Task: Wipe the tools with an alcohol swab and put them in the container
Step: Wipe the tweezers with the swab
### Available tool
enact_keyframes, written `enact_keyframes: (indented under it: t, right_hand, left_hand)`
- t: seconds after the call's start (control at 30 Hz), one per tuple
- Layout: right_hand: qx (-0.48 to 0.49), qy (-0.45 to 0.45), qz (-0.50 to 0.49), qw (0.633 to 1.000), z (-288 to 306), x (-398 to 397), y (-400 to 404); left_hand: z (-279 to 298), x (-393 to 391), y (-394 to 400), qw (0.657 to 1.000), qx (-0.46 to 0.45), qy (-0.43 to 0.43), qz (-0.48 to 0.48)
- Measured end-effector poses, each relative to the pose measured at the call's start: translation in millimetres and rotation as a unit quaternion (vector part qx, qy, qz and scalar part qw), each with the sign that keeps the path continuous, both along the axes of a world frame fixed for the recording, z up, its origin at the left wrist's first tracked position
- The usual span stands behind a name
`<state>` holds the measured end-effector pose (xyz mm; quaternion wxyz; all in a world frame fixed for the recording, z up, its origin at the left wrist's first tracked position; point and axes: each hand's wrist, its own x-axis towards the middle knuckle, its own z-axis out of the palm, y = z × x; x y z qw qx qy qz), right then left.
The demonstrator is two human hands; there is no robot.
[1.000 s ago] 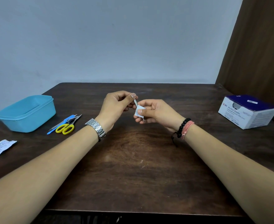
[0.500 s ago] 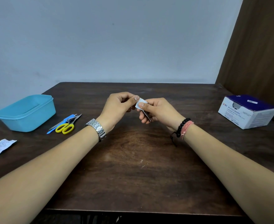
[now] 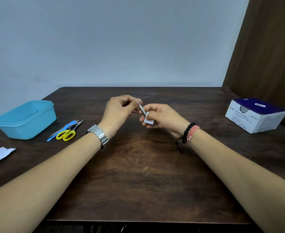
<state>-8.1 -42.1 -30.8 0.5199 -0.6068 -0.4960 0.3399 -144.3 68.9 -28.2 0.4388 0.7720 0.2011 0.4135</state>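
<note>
The left hand pinches the upper end of a slim metal tool whose long axis slants down-right into the right hand, which pinches the white swab around its lower part, well apart from the blue container at far left.
</note>
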Motion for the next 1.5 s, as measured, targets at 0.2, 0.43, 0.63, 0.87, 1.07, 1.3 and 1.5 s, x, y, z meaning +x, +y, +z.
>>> enact_keyframes:
  t: [0.2, 0.43, 0.63, 0.87, 1.07, 1.3, 1.5]
  right_hand:
    - [-0.004, 0.020, -0.028, 0.999, -1.7, 0.0, 2.1]
    - [-0.005, 0.033, -0.032, 0.999, 0.1, -0.9, 0.4]
    - [-0.001, 0.033, -0.024, 0.999, -1.2, 0.2, 1.8]
    - [0.016, 0.048, -0.018, 0.999, -3.9, 3.0, 2.4]
    - [0.025, 0.029, -0.028, 0.999, -3.6, 1.7, 1.4]
    - [0.033, 0.002, -0.039, 0.999, -5.8, 4.6, 2.8]
    - [0.035, 0.010, -0.036, 0.999, -3.8, 6.2, 1.3]
  left_hand:
    - [0.5, -0.7, -5.2, 0.999, 0.038, 0.013, -0.012]
    - [0.5, -1.7, -5.4, 0.998, 0.057, 0.015, -0.012]
    - [0.6, -1.1, -4.3, 0.999, 0.047, 0.018, -0.002]
    - [-0.1, -1.2, -1.4, 1.000, 0.005, 0.007, 0.014]
    - [-4.2, 1.3, -3.2, 1.000, -0.020, 0.024, -0.006]
    - [-4.8, 0.4, -3.0, 0.997, -0.055, 0.033, -0.038]
    - [-4.3, 1.3, -3.1, 0.998, -0.047, 0.034, -0.036]
